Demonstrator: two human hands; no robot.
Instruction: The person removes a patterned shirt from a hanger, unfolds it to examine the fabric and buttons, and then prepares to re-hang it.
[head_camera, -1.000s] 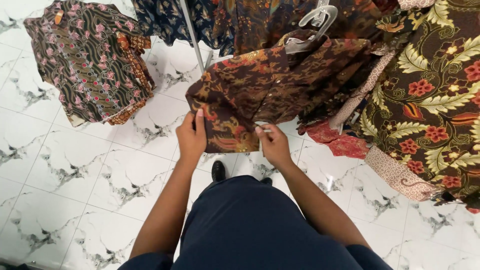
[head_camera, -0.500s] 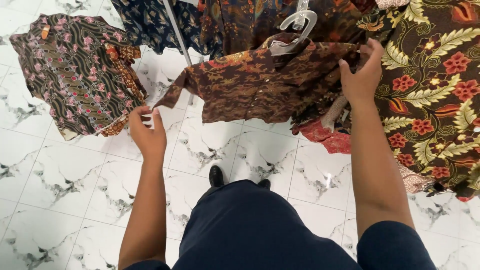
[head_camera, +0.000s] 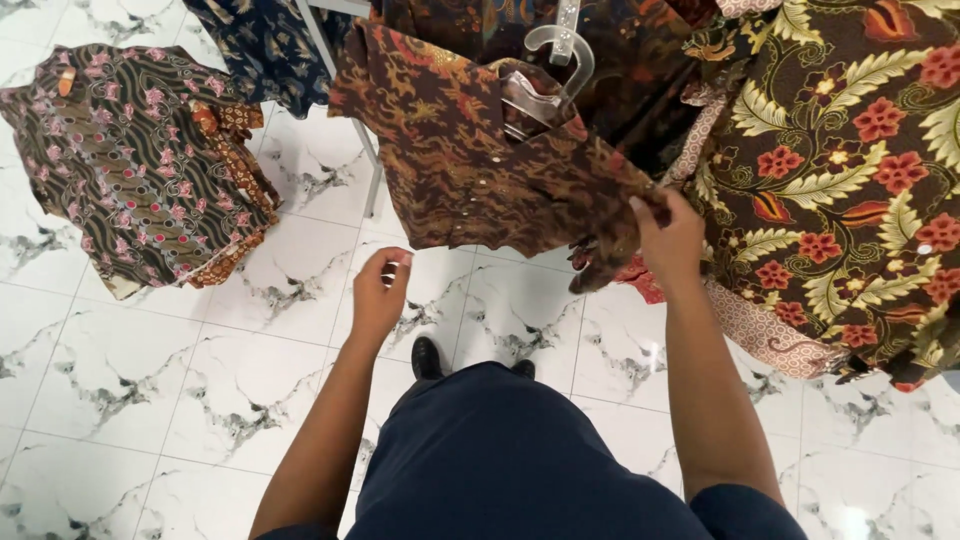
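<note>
Right hand (head_camera: 668, 238) pinches brown batik shirt (head_camera: 480, 160) (left hand (head_camera: 378, 296) loosely curled, free) above marble floor (head_camera: 150, 400)

both arms out front, left hand (head_camera: 378, 292) loose and half-curled, right hand (head_camera: 668, 238) raised higher, fingers pinched

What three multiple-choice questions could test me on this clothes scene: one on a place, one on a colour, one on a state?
1. Where does the pink-flowered shirt lie?
A. on the floor, left
B. on the rack
C. over an arm

2. What colour is the hanger?
A. red
B. clear, pale
C. black

3. What is the left hand doing?
A. gripping the brown shirt
B. empty, below the brown shirt's hem
C. holding a hanger

Answers: 1 A, it is spread on the tiles; 2 B, it looks see-through; 3 B, only the right hand grips the brown shirt.
</note>
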